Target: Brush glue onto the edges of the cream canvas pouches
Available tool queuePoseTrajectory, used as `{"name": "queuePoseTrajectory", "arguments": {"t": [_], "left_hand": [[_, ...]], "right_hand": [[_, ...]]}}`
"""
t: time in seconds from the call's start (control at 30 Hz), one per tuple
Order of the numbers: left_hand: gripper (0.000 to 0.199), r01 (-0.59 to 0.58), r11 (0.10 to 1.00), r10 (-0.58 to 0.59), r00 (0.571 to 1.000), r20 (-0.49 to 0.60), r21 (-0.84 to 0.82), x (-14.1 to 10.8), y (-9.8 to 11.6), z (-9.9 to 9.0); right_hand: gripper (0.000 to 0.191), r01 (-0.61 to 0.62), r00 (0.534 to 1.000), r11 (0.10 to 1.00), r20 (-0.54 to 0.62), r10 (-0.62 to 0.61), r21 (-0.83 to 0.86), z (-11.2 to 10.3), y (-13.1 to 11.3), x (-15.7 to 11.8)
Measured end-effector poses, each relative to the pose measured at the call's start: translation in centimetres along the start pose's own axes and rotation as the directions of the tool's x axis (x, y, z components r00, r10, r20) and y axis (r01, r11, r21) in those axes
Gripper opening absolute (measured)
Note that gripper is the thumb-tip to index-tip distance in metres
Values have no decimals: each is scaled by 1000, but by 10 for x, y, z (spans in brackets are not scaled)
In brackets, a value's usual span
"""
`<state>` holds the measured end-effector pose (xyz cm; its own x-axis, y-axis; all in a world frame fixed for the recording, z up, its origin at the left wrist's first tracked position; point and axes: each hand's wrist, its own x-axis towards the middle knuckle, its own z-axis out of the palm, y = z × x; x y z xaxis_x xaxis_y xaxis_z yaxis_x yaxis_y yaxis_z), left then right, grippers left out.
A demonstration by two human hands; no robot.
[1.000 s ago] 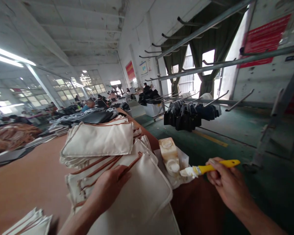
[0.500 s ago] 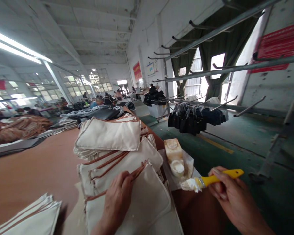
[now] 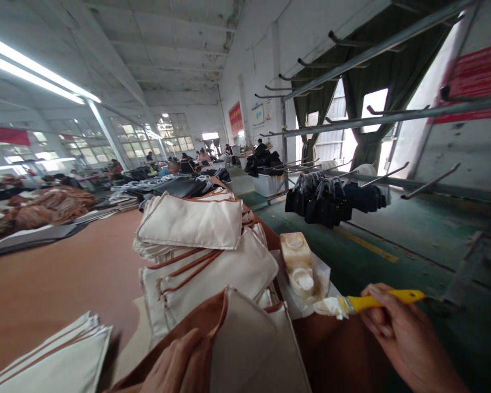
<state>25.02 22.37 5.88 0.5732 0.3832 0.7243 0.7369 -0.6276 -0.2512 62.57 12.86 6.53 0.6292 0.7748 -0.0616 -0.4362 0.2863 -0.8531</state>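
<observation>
My right hand (image 3: pixel 405 327) grips the yellow handle of a paintbrush (image 3: pixel 387 299); white paste coats its bristles, which point left over the table's edge. With my left hand (image 3: pixel 180 363), fingers bent, I hold the brown-lined edge of a cream fabric pouch (image 3: pixel 253 344) at the front. Its brown inside shows, folded back toward me. Behind lie stacked cream pouches (image 3: pixel 192 221) with brown edging. A stained plastic container (image 3: pixel 297 254) with white paste in its opening rests on a pale sheet (image 3: pixel 288 305), right of the stack.
Another pile of cream pouches (image 3: pixel 61 360) lies at the front left of the brown table (image 3: pixel 85 262). Brown pieces (image 3: pixel 57 210) are heaped farther left. A metal rack (image 3: pixel 376 123) with prongs and hanging black bags (image 3: pixel 319 202) stands on the right. People work far back.
My left hand has come nearer and down, turning the front pouch's edge back so its brown inside shows. The brush stays in my right hand, slightly right in view as the camera turned.
</observation>
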Motion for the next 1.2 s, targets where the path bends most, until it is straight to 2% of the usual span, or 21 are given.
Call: {"name": "queuePoseTrajectory", "arguments": {"t": [0.07, 0.13, 0.2, 0.27, 0.33, 0.4, 0.5, 0.57, 0.67, 0.8, 0.9, 0.97, 1.03, 1.07, 1.13, 1.2], "left_hand": [[19, 51, 999, -51, 994, 93, 0, 3, -2, 9], [17, 183, 983, -175, 947, 268, -4, 8, -5, 22], [20, 337, 941, -300, 846, 441, -6, 15, -10, 36], [17, 449, 893, -382, 744, 549, 13, 28, -14, 48], [23, 518, 855, -435, 679, 592, 34, 43, -17, 55], [33, 571, 819, -469, 605, 643, 60, 56, -17, 59], [35, 572, 812, -460, 506, 730, 114, 68, -13, 62], [30, 535, 834, -443, 498, 746, 138, 72, -11, 61], [26, 515, 851, -394, 494, 775, 105, 76, -9, 54], [27, 547, 836, -352, 457, 817, 54, 83, -5, 39], [27, 594, 804, -334, 461, 822, -6, 82, -2, 33], [26, 633, 772, -334, 477, 813, -55, 77, 0, 34], [24, 695, 713, -372, 488, 790, -93, 70, 2, 35], [24, 738, 664, -394, 481, 783, -119, 67, 3, 35], [27, 844, 508, -435, 426, 793, -174, 62, 6, 35], [34, 922, 311, -441, 355, 824, -231, 58, 9, 35]], "right_hand": [[25, 18, 1000, 1000, 1, -18, -5, -2, 1, 3], [25, 45, 999, 999, 11, -44, -26, -5, 4, 8], [28, 104, 995, 990, 4, -104, -100, -7, 9, 18], [31, 189, 981, 947, 12, -193, -258, -8, 16, 34], [33, 272, 962, 854, 88, -260, -443, -8, 23, 53], [34, 367, 930, 705, 239, -278, -607, -6, 32, 72], [31, 518, 854, 494, 456, -251, -699, 2, 47, 95], [26, 561, 825, 439, 519, -224, -701, 8, 56, 105], [22, 580, 811, 411, 548, -205, -703, 10, 65, 116], [23, 624, 779, 391, 581, -237, -677, 4, 59, 121], [20, 687, 717, 368, 668, -199, -627, -3, 49, 112], [16, 743, 642, 346, 756, -126, -573, -8, 43, 99], [16, 794, 566, 321, 821, -77, -517, -14, 38, 87], [17, 809, 545, 312, 834, -81, -498, -17, 36, 83], [19, 806, 559, 315, 820, -127, -501, -22, 37, 80], [19, 766, 614, 349, 775, -149, -540, -25, 40, 82]]}}
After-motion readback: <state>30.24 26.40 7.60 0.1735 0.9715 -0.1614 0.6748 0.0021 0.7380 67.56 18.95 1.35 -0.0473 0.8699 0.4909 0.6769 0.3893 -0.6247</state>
